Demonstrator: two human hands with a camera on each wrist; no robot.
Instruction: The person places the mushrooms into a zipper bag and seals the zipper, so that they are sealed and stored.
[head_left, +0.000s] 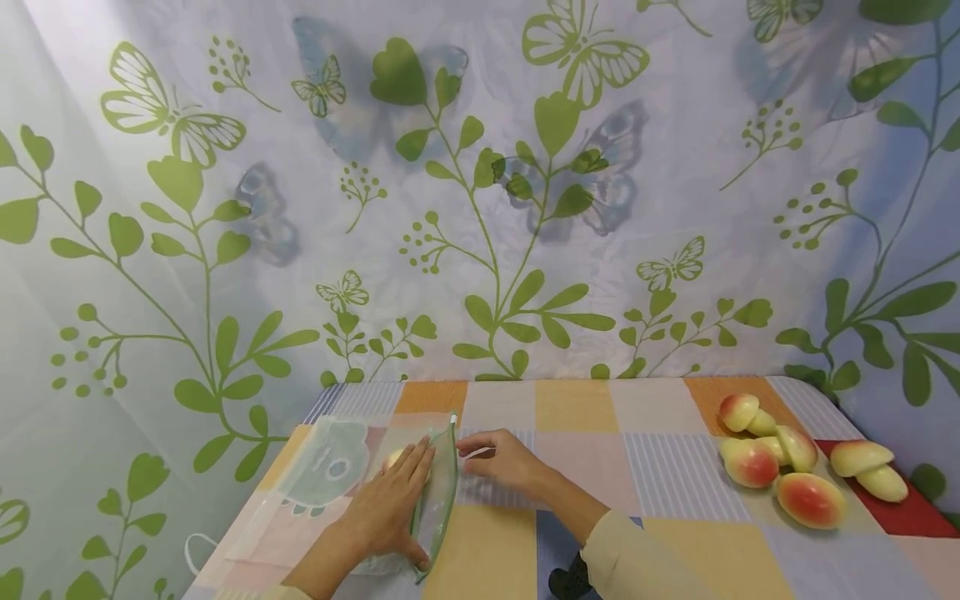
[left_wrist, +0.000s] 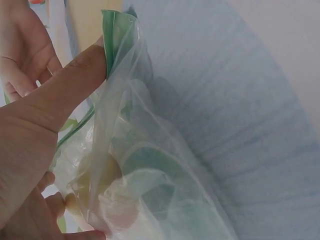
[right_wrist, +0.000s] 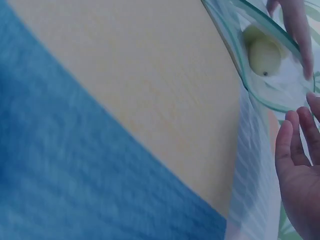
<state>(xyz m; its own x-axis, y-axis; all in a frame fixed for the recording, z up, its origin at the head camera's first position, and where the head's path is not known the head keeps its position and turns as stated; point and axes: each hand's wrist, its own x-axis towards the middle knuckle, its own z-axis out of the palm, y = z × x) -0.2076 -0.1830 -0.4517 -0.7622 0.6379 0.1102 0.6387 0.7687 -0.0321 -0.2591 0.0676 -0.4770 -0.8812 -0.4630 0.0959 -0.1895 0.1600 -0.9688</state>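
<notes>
Clear bag (head_left: pixel 363 479) with green cartoon print (head_left: pixel 324 460) lies under outstretched left fingers (head_left: pixel 408 463); right fingers (head_left: pixel 483 437) curve loosely, empty, nearby.

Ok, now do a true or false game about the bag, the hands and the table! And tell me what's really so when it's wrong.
1. The bag has a green edge. True.

2. The left hand is up in the air, away from the bag. False: it rests on the bag.

3. The right hand is holding a yellow-and-red piece. False: it has no piece in it; its fingers are by the bag's green edge.

4. There is nothing in the bag. False: a yellowish piece shows inside.

5. Some yellow-and-red pieces lie outside the bag, on the tablecloth. True.

6. The curtain behind has butterflies on it. True.
</notes>
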